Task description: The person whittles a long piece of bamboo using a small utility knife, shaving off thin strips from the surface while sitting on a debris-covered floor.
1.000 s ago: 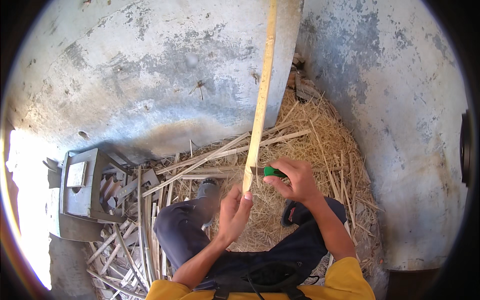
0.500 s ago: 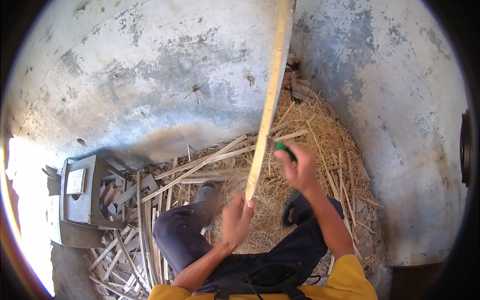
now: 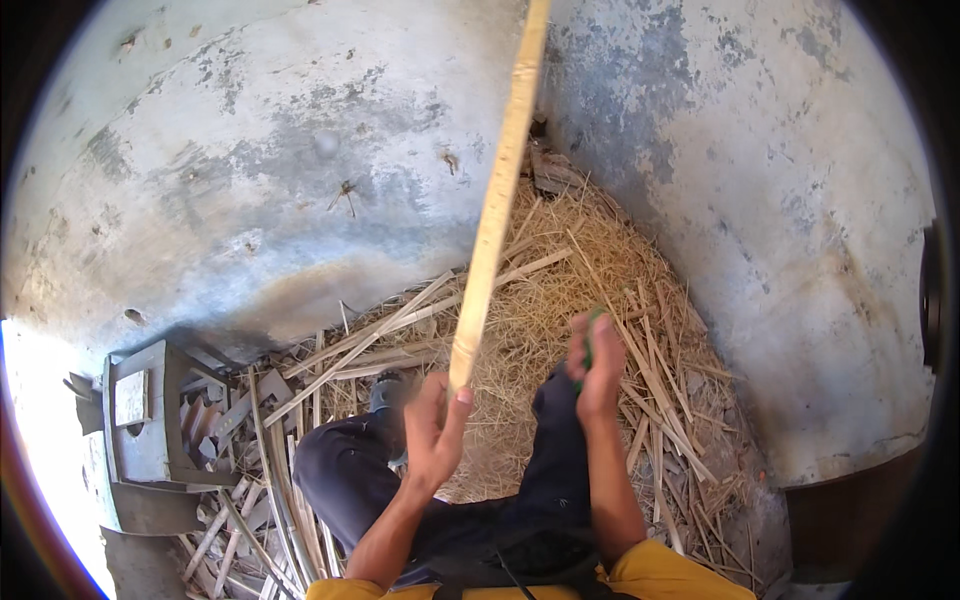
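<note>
A long, pale wooden strip (image 3: 494,210) rises from my left hand (image 3: 436,432), leaning slightly right and running out past the top of the view. My left fingers are closed round its lower end, thumb on top. To the right, apart from the strip, my right hand (image 3: 602,375) is closed on a green-handled tool (image 3: 589,345). Only part of the green handle shows between the fingers; its working end is hidden. Both hands are above my bent legs in dark trousers.
Shavings (image 3: 545,235) cover the floor in the corner. Loose wooden strips (image 3: 400,318) lie across them, with more on the right. A grey wooden box (image 3: 150,415) with rubble stands at the left by a bright opening. Worn walls (image 3: 300,150) enclose the corner.
My right hand with the green-handled tool has moved down, away from the strip. The view has turned, so the strip, my left hand and the walls appear further left.
</note>
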Tool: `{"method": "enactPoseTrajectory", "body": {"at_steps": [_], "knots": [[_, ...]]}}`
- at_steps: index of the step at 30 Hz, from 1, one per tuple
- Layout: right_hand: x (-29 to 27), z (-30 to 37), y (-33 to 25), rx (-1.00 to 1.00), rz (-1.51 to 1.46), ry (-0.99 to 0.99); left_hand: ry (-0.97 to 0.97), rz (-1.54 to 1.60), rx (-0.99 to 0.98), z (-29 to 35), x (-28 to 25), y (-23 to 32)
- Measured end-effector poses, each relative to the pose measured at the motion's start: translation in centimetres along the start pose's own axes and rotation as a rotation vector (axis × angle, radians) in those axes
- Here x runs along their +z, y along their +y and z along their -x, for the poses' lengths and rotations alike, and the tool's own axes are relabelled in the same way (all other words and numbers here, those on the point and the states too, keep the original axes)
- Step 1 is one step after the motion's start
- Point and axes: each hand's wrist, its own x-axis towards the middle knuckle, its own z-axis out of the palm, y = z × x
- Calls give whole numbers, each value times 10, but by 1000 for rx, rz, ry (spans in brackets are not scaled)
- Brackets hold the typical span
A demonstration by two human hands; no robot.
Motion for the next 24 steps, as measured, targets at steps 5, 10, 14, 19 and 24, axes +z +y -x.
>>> {"method": "enactPoseTrajectory", "body": {"at_steps": [5, 10, 14, 19, 24], "knots": [[20, 10, 7, 236, 127, -419, 76, 137, -29, 2, -21, 4], [64, 4, -8, 124, -225, -207, 145, 145, 57, 1, -43, 7], [82, 33, 9, 221, 177, -625, 213, 170, 72, 12, -67, 11], [78, 72, 7, 348, 8, -535, 230, 178, 70, 22, -79, 17], [93, 90, -15, 153, 16, -479, 247, 58, 93, 27, -83, 23]]}}
